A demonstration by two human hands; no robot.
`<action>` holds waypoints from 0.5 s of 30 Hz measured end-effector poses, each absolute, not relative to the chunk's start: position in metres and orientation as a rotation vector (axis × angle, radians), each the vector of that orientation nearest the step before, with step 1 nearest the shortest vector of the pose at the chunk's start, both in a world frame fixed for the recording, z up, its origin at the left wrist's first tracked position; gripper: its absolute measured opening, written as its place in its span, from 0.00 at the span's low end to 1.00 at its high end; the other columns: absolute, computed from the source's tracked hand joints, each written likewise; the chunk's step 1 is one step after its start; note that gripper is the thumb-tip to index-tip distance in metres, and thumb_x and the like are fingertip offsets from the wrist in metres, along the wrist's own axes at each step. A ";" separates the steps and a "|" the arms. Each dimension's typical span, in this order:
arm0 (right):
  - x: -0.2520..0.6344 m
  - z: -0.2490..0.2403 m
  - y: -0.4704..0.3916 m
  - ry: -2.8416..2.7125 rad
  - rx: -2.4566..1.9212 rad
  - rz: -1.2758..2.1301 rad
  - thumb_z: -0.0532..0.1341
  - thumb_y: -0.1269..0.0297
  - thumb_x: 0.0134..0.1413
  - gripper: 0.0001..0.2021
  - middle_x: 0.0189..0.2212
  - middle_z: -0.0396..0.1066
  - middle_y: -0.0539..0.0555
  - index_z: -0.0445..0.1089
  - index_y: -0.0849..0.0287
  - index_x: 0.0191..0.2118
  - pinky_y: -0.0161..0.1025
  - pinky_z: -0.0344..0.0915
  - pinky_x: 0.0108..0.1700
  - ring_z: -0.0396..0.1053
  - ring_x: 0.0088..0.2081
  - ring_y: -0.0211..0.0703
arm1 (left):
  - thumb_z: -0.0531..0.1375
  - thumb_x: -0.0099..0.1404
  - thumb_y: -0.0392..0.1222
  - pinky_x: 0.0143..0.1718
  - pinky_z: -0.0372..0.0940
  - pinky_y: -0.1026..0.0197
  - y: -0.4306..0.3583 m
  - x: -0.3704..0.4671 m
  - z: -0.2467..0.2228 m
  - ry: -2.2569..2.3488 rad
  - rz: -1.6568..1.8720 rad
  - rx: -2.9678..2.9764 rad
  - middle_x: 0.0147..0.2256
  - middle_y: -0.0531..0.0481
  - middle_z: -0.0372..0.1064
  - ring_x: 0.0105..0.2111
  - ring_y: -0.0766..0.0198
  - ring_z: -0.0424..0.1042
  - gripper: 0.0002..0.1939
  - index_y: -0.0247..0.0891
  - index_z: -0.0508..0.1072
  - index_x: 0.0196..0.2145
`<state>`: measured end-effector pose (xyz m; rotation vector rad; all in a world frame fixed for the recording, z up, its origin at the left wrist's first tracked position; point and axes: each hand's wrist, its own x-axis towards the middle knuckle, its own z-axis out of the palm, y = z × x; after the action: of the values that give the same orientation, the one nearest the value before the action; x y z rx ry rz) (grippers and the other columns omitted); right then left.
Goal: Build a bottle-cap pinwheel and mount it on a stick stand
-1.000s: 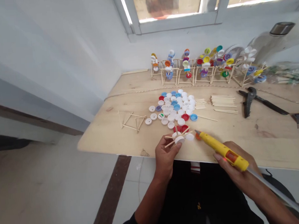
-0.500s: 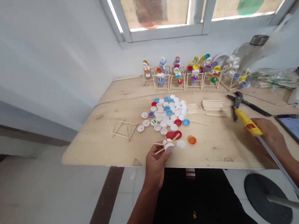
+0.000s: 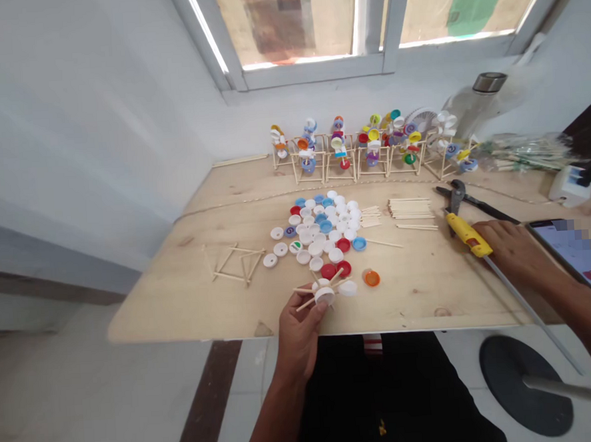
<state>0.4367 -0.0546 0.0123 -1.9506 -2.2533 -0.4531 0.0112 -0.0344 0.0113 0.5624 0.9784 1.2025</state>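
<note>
My left hand (image 3: 301, 320) is closed at the table's front edge, pinching a small spoked wheel (image 3: 324, 295) made of white bottle caps and wooden sticks. Its sticks point out in several directions. My right hand (image 3: 510, 251) is closed at the yellow glue gun (image 3: 469, 235), its fingers partly hidden behind the gun's body. A long translucent glue stick (image 3: 536, 319) trails from the gun's rear. The gun's front end is over the pliers (image 3: 457, 198). Just past the left hand lie red caps (image 3: 344, 269), a white cap (image 3: 348, 288) and an orange cap (image 3: 372, 278).
Many bottle caps (image 3: 306, 233) are heaped mid-table, beside sticks (image 3: 409, 209). A stick frame (image 3: 232, 263) lies left. Several finished cap-wheel stands (image 3: 340, 158) line the back. A phone (image 3: 568, 251), power strip (image 3: 571, 185) and bottle (image 3: 483, 99) are at right.
My right hand and the glue gun have shifted slightly left and away from me, nearer the pliers. The view has turned a little to the right. My left hand still holds the wheel.
</note>
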 end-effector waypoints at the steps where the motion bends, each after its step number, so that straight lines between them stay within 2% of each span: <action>1: 0.439 0.012 -0.054 -2.257 -1.934 -0.434 0.53 0.60 0.56 0.16 0.46 0.70 0.67 0.67 0.62 0.47 0.47 0.55 0.40 0.65 0.44 0.56 | 0.73 0.43 0.40 0.45 0.65 0.65 -0.034 0.011 0.011 0.978 1.206 0.561 0.35 0.50 0.76 0.37 0.66 0.73 0.20 0.36 0.74 0.35; 10: 0.449 0.018 -0.056 -2.194 -1.984 -0.226 0.58 0.59 0.49 0.21 0.48 0.71 0.64 0.69 0.59 0.50 0.47 0.60 0.42 0.67 0.45 0.55 | 0.74 0.41 0.40 0.44 0.66 0.64 -0.034 0.008 0.007 0.979 1.201 0.540 0.34 0.51 0.76 0.37 0.66 0.74 0.23 0.37 0.75 0.36; 15: 0.449 0.030 -0.069 -2.169 -2.007 -0.307 0.58 0.49 0.53 0.24 0.50 0.71 0.63 0.68 0.57 0.52 0.47 0.62 0.42 0.68 0.44 0.55 | 0.74 0.42 0.40 0.44 0.65 0.65 -0.034 0.009 0.008 0.974 1.190 0.527 0.34 0.51 0.76 0.37 0.67 0.74 0.22 0.37 0.75 0.36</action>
<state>0.4487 -0.0689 0.0297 -2.0072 -2.1691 -0.3068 0.0087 -0.0343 0.0078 0.5275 0.9736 1.1901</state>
